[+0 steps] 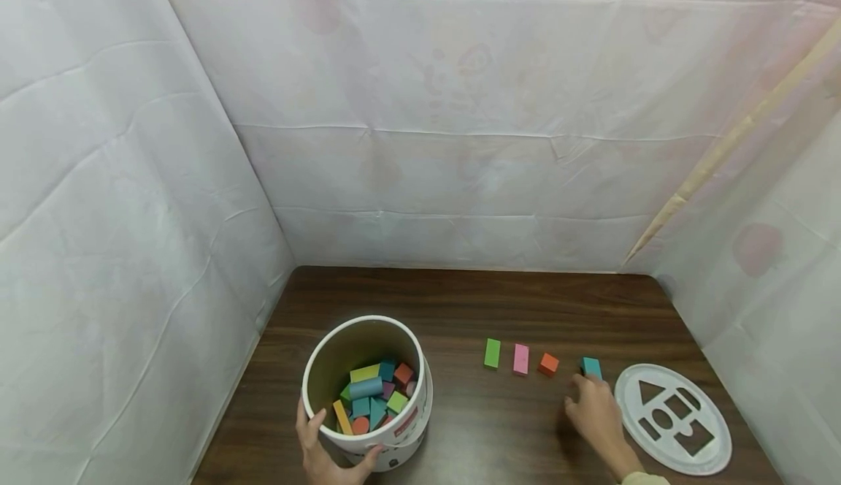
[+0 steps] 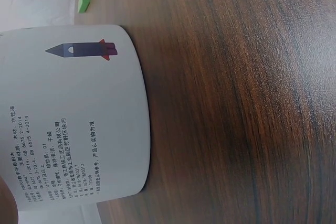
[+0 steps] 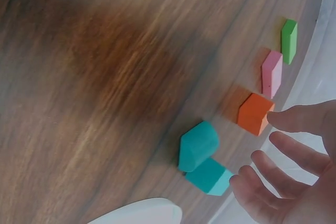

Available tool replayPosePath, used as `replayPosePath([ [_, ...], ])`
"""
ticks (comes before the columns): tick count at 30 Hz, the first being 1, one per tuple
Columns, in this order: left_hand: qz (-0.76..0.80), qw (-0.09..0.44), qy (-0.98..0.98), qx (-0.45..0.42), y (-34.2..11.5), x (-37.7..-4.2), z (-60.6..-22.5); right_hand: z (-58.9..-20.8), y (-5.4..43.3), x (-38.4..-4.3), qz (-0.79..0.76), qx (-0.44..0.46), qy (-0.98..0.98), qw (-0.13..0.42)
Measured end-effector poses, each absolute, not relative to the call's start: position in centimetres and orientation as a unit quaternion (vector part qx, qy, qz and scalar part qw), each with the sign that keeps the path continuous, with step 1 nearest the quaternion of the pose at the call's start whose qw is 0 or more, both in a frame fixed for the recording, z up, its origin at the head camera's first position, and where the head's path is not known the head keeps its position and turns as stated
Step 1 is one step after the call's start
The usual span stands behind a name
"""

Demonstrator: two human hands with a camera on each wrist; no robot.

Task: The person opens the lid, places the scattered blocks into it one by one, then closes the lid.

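My left hand [image 1: 331,459] holds the white bucket [image 1: 425,397] low on its near left side, fingers and thumb spread round the wall. Inside the bucket lie several colored blocks [image 1: 365,388]. In the left wrist view, the bucket's printed wall [image 2: 79,93] shows a rocket picture, and only a bit of the hand is seen at the edge. My right hand [image 1: 596,413] is by a teal block [image 1: 590,367] at the right end of a row. The right wrist view shows its fingers apart with nothing between them, near a rounded teal block [image 3: 198,145] and an angular teal block [image 3: 209,176].
Leftward from the teal blocks, an orange block [image 1: 548,364], a pink block [image 1: 520,359] and a green block [image 1: 492,353] form a row on the dark wooden table [image 1: 473,426]. A white lid [image 1: 712,426] with shaped cutouts lies at the right. Pale sheets [image 1: 460,178] enclose the table.
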State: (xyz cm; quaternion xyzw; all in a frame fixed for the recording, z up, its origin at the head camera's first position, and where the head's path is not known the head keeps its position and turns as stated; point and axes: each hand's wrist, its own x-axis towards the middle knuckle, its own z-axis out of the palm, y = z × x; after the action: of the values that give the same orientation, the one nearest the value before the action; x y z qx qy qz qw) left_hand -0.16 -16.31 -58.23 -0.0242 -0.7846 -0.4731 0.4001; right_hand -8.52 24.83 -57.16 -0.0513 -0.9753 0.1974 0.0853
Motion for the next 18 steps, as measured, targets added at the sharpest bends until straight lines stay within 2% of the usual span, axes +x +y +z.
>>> replayPosePath([
  [10,-0.471,0.404,-0.784,-0.025,-16.3,-0.2,-58.2,-58.1,25.6,-8.5,0.196,-0.055,-0.976,0.076],
  [18,-0.473,0.394,-0.787,-0.019,-16.3,-0.1,-58.1,-58.9,26.0,-8.1,0.194,-0.039,-0.976,0.09],
])
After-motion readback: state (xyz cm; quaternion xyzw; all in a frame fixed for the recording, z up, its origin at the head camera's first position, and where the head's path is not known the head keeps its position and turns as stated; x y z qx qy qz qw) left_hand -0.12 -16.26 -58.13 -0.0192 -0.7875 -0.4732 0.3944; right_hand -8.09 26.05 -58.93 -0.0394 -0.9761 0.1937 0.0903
